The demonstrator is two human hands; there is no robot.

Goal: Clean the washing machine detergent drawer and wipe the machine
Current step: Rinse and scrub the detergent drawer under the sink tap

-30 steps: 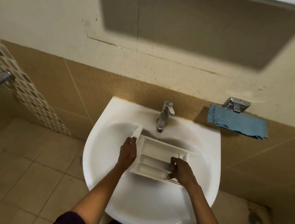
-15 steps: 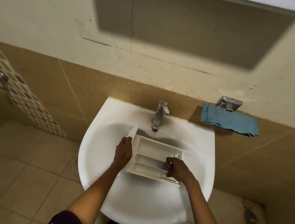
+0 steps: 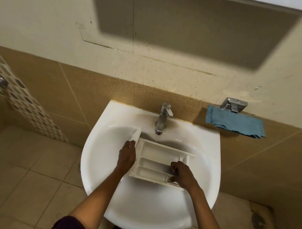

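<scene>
Drawer (image 3: 153,152) held over sink (image 3: 92,156) bowl, one hand at each end.
Left hand (image 3: 127,156) grips the drawer's left end panel. Tap (image 3: 163,118) at far rim runs a thin stream onto the drawer's far edge. Right hand (image 3: 182,173) at near right corner, fingers curled into a compartment; can't tell if pinching anything. Blue cloth (image 3: 235,123) hangs on wall, far right.

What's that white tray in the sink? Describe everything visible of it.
The detergent drawer is white plastic, ribbed into open compartments, with a taller front panel at one end. It is held over the sink, far edge under a stream from the tap. The left hand grips the panel end; the right hand has curled fingers in a compartment.
</scene>
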